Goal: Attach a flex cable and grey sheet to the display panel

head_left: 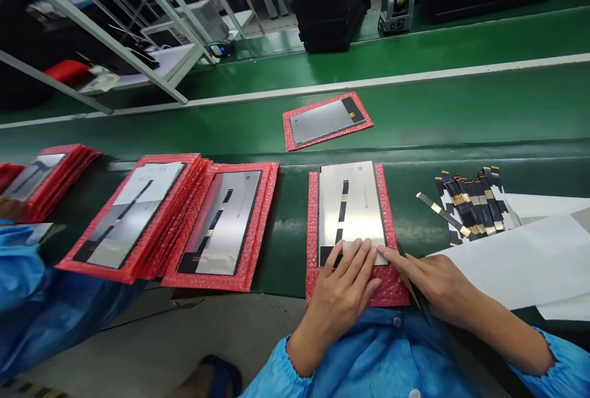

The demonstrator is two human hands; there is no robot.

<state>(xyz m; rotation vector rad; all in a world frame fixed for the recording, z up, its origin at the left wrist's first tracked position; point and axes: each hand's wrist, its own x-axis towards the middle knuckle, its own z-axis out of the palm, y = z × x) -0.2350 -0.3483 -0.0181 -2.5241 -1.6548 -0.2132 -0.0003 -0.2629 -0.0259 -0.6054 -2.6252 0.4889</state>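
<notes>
- Pressing flat on the near end of a silver panel (353, 207), the left hand (343, 290) lies with its fingers (357, 257) stretched out and close together; they grip nothing.
- The right hand (431, 281) comes from the right side. Its index finger points left and touches the near right corner of the panel, just beside the left fingertips. A thin dark tool (415, 290) lies under this hand, but if the other fingers close around it I cannot tell.
- The panel is a long rectangle with a dull silver, reflecting face. A narrow black and gold strip (343, 210) runs along its middle, and a dark band lies at its near edge, partly hidden by the left hand.
- The panel rests on a red bubble-wrap sheet (391, 287), which lies on the near edge of the green table (461, 134), directly in front of the person.
- To the left, two stacks of red sheets (184, 220) carry similar silver panels, and one more stack (50, 177) is at the far left.
- Farther away on the table, one more panel on a red sheet (327, 118) lies alone.
- To the right, a bundle of black and gold strips (474, 204) lies near white paper sheets (507, 263).
- At the far side stand black trays (329, 5) and a tape dispenser (396, 2).
- Blue sleeves (369, 355) cover both arms of the person.
</notes>
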